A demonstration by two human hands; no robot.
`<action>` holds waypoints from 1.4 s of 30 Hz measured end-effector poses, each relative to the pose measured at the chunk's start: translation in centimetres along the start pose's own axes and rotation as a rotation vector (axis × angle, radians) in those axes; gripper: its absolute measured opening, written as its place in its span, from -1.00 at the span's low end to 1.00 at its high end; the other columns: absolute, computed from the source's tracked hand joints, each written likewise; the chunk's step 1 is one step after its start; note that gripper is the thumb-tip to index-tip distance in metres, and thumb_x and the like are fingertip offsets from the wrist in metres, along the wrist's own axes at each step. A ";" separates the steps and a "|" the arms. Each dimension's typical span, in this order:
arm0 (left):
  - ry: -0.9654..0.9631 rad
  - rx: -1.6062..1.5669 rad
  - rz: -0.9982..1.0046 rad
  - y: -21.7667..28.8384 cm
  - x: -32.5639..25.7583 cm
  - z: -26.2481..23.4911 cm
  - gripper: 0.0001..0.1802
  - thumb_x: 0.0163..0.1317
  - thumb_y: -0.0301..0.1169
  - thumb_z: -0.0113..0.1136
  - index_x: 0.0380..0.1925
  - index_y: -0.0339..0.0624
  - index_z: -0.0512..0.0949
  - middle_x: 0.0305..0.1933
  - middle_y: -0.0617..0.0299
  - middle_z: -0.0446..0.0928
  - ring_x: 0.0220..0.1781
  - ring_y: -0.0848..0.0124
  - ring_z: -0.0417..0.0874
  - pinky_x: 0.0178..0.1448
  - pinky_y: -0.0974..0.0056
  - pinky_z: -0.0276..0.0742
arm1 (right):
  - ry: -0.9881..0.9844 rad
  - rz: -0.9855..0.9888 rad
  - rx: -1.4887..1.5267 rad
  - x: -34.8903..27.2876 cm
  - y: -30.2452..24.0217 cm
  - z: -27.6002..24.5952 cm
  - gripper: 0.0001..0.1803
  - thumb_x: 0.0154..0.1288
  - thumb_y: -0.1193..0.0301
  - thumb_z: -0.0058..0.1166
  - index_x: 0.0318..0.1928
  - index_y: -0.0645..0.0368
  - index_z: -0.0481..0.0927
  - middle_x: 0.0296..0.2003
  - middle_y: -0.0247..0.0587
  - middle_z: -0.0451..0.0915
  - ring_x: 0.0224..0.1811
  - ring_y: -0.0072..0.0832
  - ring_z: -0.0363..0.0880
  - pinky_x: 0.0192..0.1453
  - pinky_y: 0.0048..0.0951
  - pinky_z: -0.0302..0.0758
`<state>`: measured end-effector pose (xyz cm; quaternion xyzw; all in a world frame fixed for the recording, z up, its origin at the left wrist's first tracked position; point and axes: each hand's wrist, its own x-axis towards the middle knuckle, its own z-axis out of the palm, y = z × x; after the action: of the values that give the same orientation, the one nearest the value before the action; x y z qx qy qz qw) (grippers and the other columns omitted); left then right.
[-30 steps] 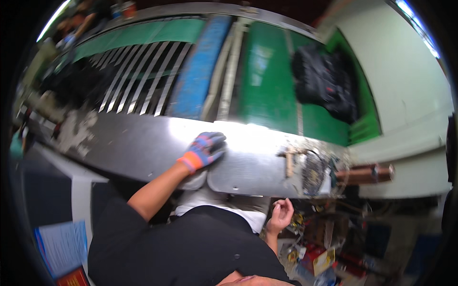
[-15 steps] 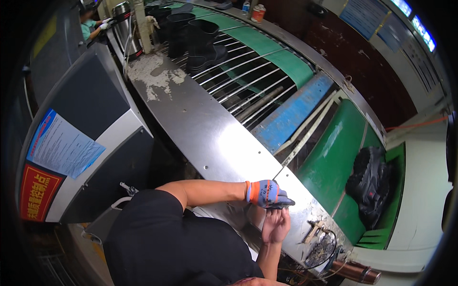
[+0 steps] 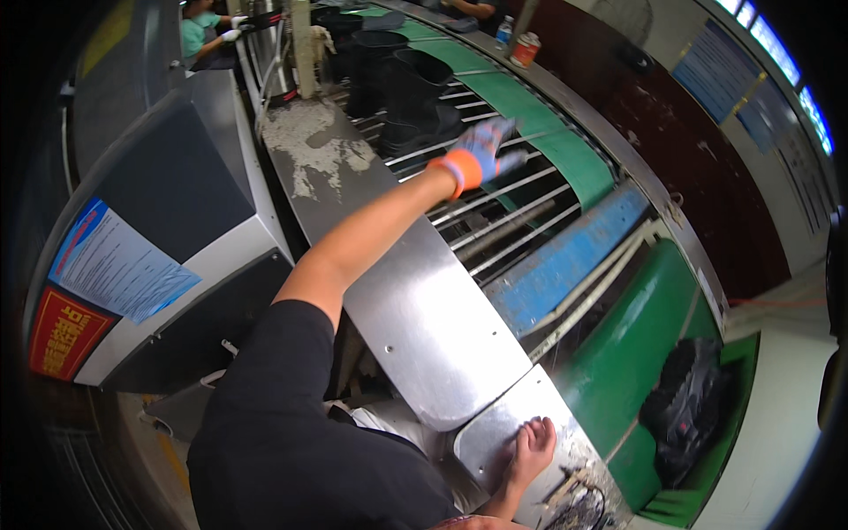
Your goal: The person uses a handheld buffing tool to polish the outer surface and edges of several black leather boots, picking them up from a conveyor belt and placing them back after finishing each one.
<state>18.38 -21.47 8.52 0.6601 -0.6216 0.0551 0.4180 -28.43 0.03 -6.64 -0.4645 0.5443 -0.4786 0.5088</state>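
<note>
Factory line, seen from above: a long steel work surface (image 3: 415,300) runs beside a conveyor of metal rods (image 3: 512,199), with a green belt (image 3: 530,124) beyond it and a blue panel (image 3: 565,265) lower down.

Left hand (image 3: 481,152): gloved in blue-grey with an orange cuff, arm stretched out over the rods. Fingers are spread and loosely extended, gripping nothing; the hand is just beside the nearest black boot (image 3: 424,97) and may brush it, contact uncertain.

Right hand (image 3: 532,446): bare, resting flat with fingers open on a smaller steel plate (image 3: 495,433) at the near end of the line, holding nothing.

Black boots: several upright pairs stand on the rods at the far end, the nearest one close to the gloved hand.

Other items: a grey machine cabinet (image 3: 177,203) to the left carrying a printed sheet (image 3: 119,265) and a red label (image 3: 62,331); a black bundle (image 3: 693,406) lying on the green belt at lower right; two cans or bottles (image 3: 517,40) on the far rail; another person in a light green top (image 3: 196,26) at the upper left.
</note>
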 end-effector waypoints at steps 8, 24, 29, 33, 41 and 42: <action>0.260 0.618 -0.694 -16.0 10.5 -6.4 0.18 0.01 0.41 0.12 0.45 -0.20 0.09 0.50 -0.01 0.16 0.56 0.01 0.03 0.56 0.13 0.05 | 0.102 -0.027 -0.085 -0.9 -0.3 0.8 -0.70 0.39 0.58 0.03 0.09 0.39 0.41 -0.32 -0.01 0.62 -0.61 -0.60 0.45 -0.51 -0.65 0.43; -0.476 0.618 -0.519 -13.7 -3.2 1.6 -0.69 0.21 -0.33 0.05 -0.15 -0.10 0.70 0.00 0.02 0.65 0.04 0.07 0.68 0.05 0.06 0.63 | 0.049 -0.181 -0.010 -0.4 0.9 0.8 -0.80 0.41 0.58 -0.02 0.00 0.39 0.47 -0.35 -0.11 0.57 -0.57 -0.60 0.45 -0.44 -0.60 0.43; -0.255 0.317 -0.511 -11.9 -2.4 -2.1 -0.67 0.26 -0.27 -0.04 -0.26 -0.18 0.68 -0.27 -0.01 0.70 -0.25 0.04 0.73 -0.14 0.06 0.64 | 0.072 -0.100 0.023 -0.4 -0.5 1.6 -0.80 0.40 0.58 0.00 -0.01 0.38 0.47 -0.34 -0.11 0.57 -0.55 -0.58 0.47 -0.40 -0.58 0.46; -0.093 -0.330 -0.611 -16.4 -10.7 -6.9 -0.61 0.25 -0.01 0.20 -0.29 -0.14 0.60 -0.54 0.13 0.63 -0.65 0.32 0.59 -0.56 0.18 0.46 | 0.027 -0.197 -0.016 0.4 1.9 0.7 -0.80 0.39 0.60 0.00 -0.01 0.39 0.47 -0.34 -0.13 0.57 -0.52 -0.57 0.49 -0.36 -0.54 0.50; -0.390 -0.245 -0.494 -8.5 -32.9 -14.9 -0.54 0.33 -0.18 0.15 0.19 -0.06 0.50 -0.05 -0.10 0.64 -0.13 0.17 0.71 -0.02 0.18 0.61 | -0.015 -0.212 -0.047 -0.3 1.7 0.4 -0.76 0.41 0.60 -0.02 0.06 0.39 0.45 -0.30 -0.14 0.57 -0.50 -0.58 0.48 -0.39 -0.57 0.49; -0.629 -0.330 -0.577 -3.0 -29.3 -16.4 -0.49 0.31 -0.07 0.13 0.18 -0.08 0.50 0.04 -0.05 0.60 0.10 0.13 0.62 0.23 0.18 0.46 | 0.008 -0.177 -0.047 -0.5 1.4 0.1 -0.75 0.42 0.59 -0.01 0.06 0.39 0.45 -0.30 -0.15 0.56 -0.48 -0.59 0.48 -0.39 -0.58 0.47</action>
<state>21.83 11.05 0.33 0.7156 -0.5096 -0.3663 0.3067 -28.34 0.65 -7.99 -0.5207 0.5142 -0.5108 0.4512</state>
